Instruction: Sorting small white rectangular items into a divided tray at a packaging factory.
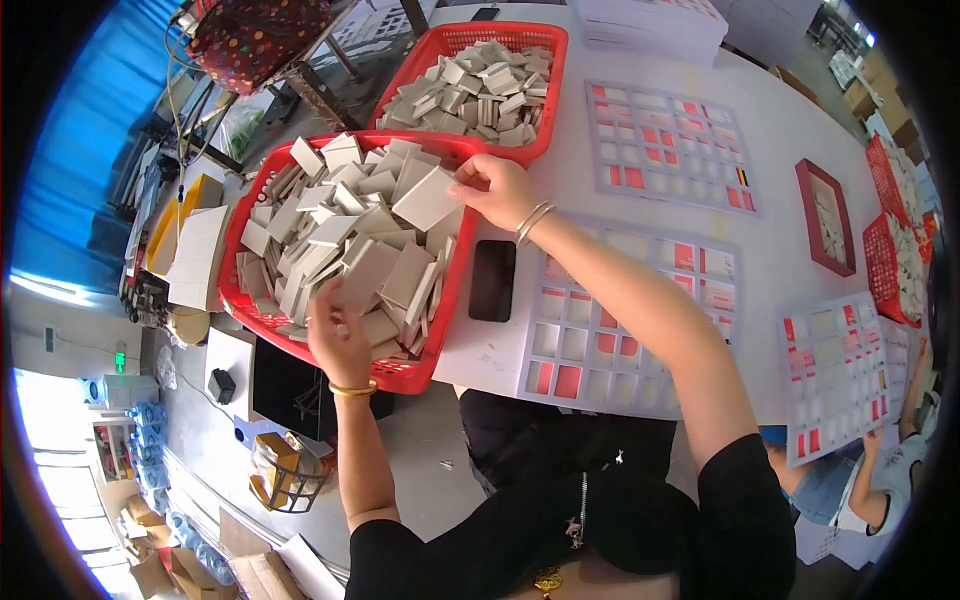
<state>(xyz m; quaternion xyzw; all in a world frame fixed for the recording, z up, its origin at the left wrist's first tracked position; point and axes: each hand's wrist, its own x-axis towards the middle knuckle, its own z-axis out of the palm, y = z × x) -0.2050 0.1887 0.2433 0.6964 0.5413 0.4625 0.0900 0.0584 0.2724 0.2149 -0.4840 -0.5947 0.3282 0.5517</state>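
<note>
A red plastic basket (462, 270) at the table's left side is heaped with flat grey-white rectangular pieces (345, 200). My right hand (497, 190) reaches over its right rim and pinches one such piece (428, 199) by its corner between thumb and fingers. Lower in the same basket, my left hand (338, 338) is closed with its fingers at the edge of another grey-white piece (366, 274); part of that grip is blurred. A black phone (493, 281) lies beside the basket, below my right wrist.
Behind stands a second red basket (553, 40) of similar pieces. White compartment trays with red-and-white cards, one tray (625, 385) under my right forearm and another tray (670, 145) farther off, lie on the table. A dark red frame (848, 255) is at right, where a person holds a tray (800, 440).
</note>
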